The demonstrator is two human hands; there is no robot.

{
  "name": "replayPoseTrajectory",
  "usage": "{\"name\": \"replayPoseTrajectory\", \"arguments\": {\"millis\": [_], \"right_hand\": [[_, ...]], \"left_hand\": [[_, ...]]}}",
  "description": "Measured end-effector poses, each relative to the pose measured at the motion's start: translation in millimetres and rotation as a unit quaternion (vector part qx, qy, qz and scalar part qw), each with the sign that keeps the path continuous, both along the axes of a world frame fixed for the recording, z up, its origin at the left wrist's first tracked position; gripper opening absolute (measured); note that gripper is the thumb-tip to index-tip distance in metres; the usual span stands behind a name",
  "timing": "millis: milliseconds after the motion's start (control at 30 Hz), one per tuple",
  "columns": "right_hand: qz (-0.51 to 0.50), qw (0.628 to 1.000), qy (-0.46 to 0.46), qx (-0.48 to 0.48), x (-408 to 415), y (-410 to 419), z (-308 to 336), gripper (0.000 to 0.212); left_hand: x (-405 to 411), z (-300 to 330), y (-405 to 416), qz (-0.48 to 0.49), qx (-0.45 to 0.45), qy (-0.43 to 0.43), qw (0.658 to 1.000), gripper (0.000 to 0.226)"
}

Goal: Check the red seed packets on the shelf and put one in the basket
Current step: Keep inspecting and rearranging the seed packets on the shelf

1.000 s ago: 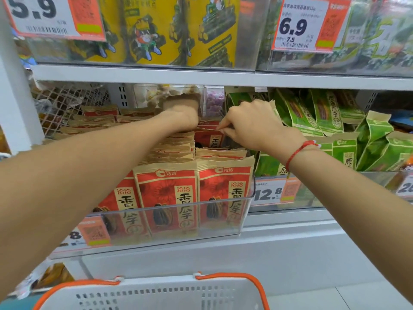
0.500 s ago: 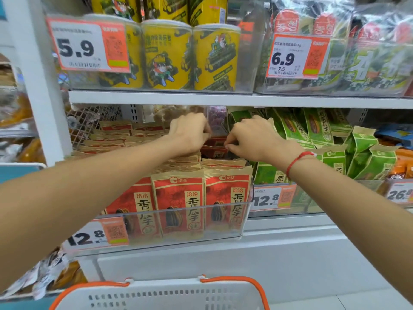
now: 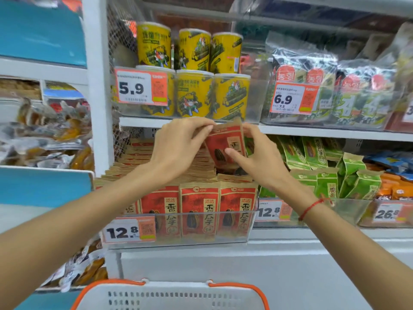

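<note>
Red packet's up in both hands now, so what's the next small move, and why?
Probably draw the red packet back toward you and down to the basket. Left hand pinches its top edge and right hand its side; it stands lifted above the shelf rows, and the basket sits directly below, nearer you.

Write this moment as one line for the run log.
phase: checking | left hand: pinches red packet top | right hand: holds packet lower side | packet: lifted above shelf stack | basket: below, packet not in yet

Price tags point(image 3: 128, 232): 12.8 under red packets point(image 3: 199, 212), 5.9 on yellow cans point(image 3: 194, 95).
</note>
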State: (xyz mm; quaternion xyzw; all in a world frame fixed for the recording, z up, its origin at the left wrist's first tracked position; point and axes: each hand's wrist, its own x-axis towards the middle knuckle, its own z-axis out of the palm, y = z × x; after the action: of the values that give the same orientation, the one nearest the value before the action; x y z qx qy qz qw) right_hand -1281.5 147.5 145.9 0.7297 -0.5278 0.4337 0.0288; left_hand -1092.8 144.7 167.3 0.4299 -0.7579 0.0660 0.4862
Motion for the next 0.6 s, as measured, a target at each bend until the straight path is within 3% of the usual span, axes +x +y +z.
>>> {"name": "replayPoseTrajectory", "arguments": {"millis": [133,267,367,467,600], "right_hand": [[0.045,0.997,-0.038,-0.048,25.2,19.1,3.7,0.027],[0.14,0.971,-0.184,-0.057,43.0,41.7,13.4,0.016],[0.198,0.94,-0.274,0.044,51.2,57.5,15.6,0.012],[0.205,0.895,-0.357,0.169,56.4,66.7,-4.1,0.013],[0.163,0.869,-0.378,0.276,63.7,75.9,-40.5,0.022]], "left_hand": [[28.2,-2.8,20.6,-0.061,0.043,0.106,0.991,0.023],[49.9,-11.2,38.8,-0.117,0.14,0.161,0.97,0.055],[59.1,-22.6,55.4,-0.151,0.237,0.194,0.94,0.05],[58.3,-41.8,76.3,-0.208,0.329,0.251,0.886,0.028],[62.0,-78.3,94.1,-0.226,0.427,0.262,0.835,0.02]]}}
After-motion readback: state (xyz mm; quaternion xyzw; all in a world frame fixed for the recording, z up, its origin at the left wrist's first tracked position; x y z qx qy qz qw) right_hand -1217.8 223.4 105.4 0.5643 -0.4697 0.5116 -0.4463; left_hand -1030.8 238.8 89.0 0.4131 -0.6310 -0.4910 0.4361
